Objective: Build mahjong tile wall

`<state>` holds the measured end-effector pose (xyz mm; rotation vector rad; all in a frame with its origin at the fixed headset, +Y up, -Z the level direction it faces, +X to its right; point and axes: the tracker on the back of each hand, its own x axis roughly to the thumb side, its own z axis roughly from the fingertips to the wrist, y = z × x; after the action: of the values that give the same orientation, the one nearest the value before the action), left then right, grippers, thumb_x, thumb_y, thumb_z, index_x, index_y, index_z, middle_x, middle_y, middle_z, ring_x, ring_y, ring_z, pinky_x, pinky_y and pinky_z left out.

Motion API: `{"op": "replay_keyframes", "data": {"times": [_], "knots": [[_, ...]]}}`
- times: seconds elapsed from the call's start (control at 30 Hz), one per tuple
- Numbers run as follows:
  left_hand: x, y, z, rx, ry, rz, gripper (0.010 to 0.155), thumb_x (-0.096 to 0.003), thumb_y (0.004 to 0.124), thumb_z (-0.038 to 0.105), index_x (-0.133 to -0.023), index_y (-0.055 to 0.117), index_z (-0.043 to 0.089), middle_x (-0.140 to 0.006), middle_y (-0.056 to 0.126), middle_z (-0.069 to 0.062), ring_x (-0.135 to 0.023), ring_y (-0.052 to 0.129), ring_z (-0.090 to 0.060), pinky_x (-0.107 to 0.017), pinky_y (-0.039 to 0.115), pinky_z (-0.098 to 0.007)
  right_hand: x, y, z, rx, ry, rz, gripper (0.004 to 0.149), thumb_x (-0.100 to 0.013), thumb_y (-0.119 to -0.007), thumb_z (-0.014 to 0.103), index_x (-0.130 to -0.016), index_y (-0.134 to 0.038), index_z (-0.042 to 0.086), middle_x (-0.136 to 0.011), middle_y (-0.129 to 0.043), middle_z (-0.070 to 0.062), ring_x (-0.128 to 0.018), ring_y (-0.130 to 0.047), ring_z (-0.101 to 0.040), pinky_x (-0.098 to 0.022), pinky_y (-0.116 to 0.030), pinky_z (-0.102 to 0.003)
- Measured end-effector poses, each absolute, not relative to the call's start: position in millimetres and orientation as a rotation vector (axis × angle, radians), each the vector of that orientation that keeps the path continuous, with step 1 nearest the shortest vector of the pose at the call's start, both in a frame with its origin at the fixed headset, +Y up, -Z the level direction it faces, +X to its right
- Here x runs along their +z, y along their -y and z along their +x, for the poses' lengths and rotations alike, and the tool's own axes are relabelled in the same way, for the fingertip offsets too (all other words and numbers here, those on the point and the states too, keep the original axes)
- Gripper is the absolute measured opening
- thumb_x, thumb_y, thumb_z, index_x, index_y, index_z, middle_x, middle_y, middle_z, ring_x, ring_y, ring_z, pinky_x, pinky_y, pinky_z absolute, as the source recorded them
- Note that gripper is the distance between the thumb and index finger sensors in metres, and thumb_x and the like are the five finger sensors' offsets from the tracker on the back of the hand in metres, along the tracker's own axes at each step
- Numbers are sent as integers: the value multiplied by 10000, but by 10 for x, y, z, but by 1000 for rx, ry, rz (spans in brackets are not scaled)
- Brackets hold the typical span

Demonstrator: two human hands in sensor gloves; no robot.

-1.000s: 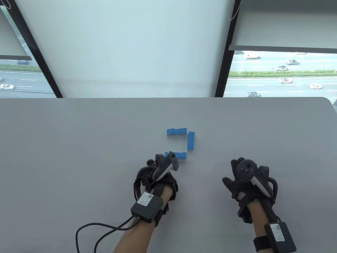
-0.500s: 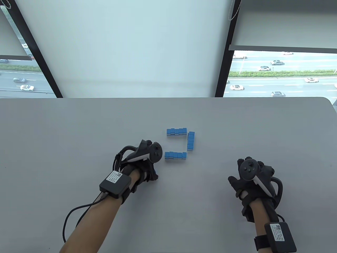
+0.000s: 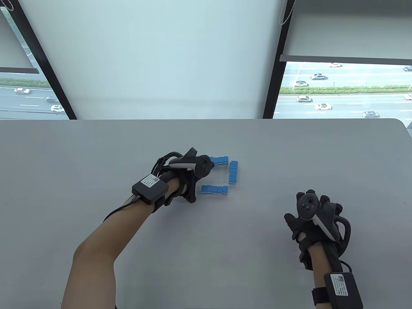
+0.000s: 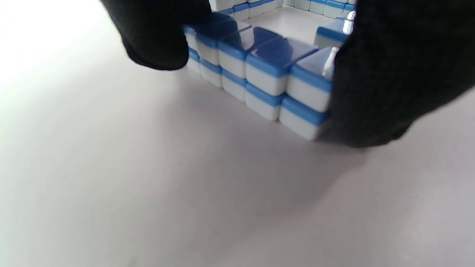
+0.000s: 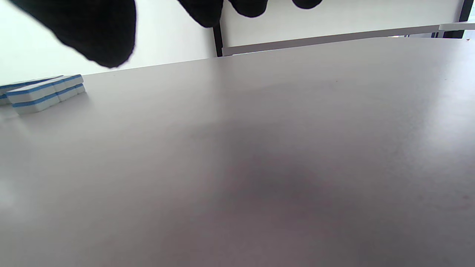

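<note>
We see a wide grey table [image 3: 96, 154] with a window behind it that looks onto a road with cars. On the table the mahjong tiles, blue on top and white below, stand two high in rows: a near row [image 3: 214, 189], a right row [image 3: 233, 172] and a far row [image 3: 220, 160], the three set like an open square.

Our left hand [image 3: 180, 180] sits at the open left side of that square, its tracker [image 3: 193, 164] covering the left end of the far row. In the left wrist view a fourth row of stacked tiles [image 4: 259, 74] lies between the gloved thumb and fingers [image 4: 393, 74], one at each end; the glove on the right touches the end tile, but we cannot tell whether the hand truly pinches the row.

Our right hand [image 3: 313, 219] rests well apart to the right, fingers spread and loose, holding nothing.

A black box [image 3: 150, 189] is strapped to the left wrist and another [image 3: 342, 288] to the right; each bears a white label with a square code, its writing too small to read.
</note>
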<state>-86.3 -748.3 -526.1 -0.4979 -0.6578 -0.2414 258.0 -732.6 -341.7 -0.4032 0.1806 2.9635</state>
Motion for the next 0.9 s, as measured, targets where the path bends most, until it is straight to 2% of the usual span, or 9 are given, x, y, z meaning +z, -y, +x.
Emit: {"op": "replay_keyframes", "data": {"times": [0.37, 0.7, 0.9], "knots": [[-5451, 7473, -710, -275, 684, -505, 1247, -298, 1031, 567, -1016, 34, 351, -1145, 138, -94, -1071, 605, -291, -706, 762, -441, -3415, 7347, 2539, 2984, -205, -395, 805, -419, -772, 614, -1081, -416, 326, -1186, -286, 50, -1086, -283, -435, -725, -169, -668], [-5420, 7466, -718, -282, 668, -501, 1236, -310, 1009, 567, -1011, 15, 346, -1135, 94, -97, -1093, 513, -309, -729, 698, -486, -3418, 7351, 2527, 2986, -206, -387, 805, -419, -772, 613, -1081, -414, 328, -1186, -286, 52, -1087, -283, -434, -726, -171, -668], [-5396, 7461, -774, -269, 634, -494, 1238, -314, 997, 574, -1004, -6, 349, -1125, 43, -89, -1095, 416, -388, -744, 617, -562, -3419, 7352, 2524, 2986, -207, -385, 807, -417, -771, 614, -1081, -413, 327, -1186, -287, 49, -1088, -282, -432, -725, -171, -668]]}}
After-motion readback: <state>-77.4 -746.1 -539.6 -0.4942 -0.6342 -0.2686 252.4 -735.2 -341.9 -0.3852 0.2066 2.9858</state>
